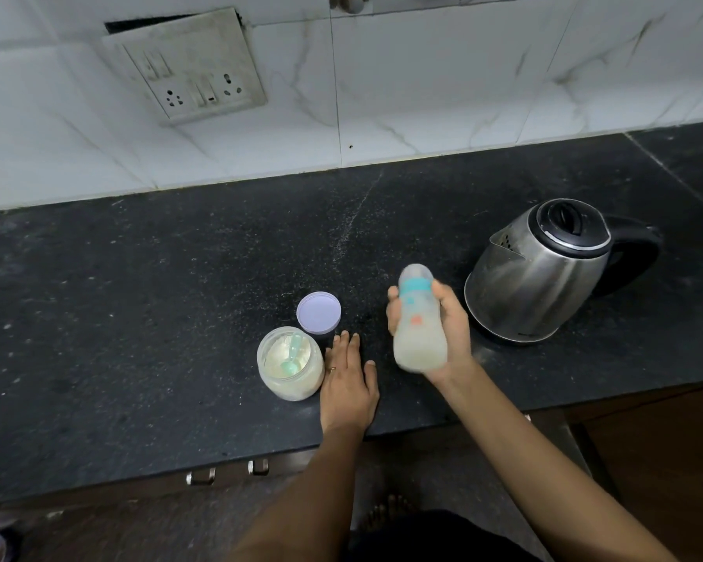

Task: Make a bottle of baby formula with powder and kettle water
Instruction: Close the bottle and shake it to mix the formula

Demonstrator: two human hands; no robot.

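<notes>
Bottle: The baby bottle (419, 318) is in the air above the near right part of the table (139, 298), teat end pointing far. Its teal collar is on and pale milky liquid fills the lower half.
Right hand: My right hand (453, 318) wraps the bottle's waist from behind, thumb on the left side and fingers curled round the right. The wrist is cocked upward and the forearm reaches in from the near right.
Why held so: The bottle shows blurred while everything around it is sharp, so I judge this is the shake that mixes powder into water, done clear of the table.
Left hand: My left hand (348, 379) lies palm down on the table with its fingers straight and slightly spread. It holds nothing and touches the jar's right side, likely to brace me.
Powder jar: The formula jar (291, 363) stands open at near centre, with the teal scoop (291, 358) lying inside on the powder.
Lid: The lilac lid (318, 312) rests just beyond the jar, within reach for closing.
Kettle: The steel kettle (540, 273) sits on the right with its lid down and spout facing left, near the bottle but apart from it.
Stage: Powder and water appear to be in, with mixing under way.
</notes>
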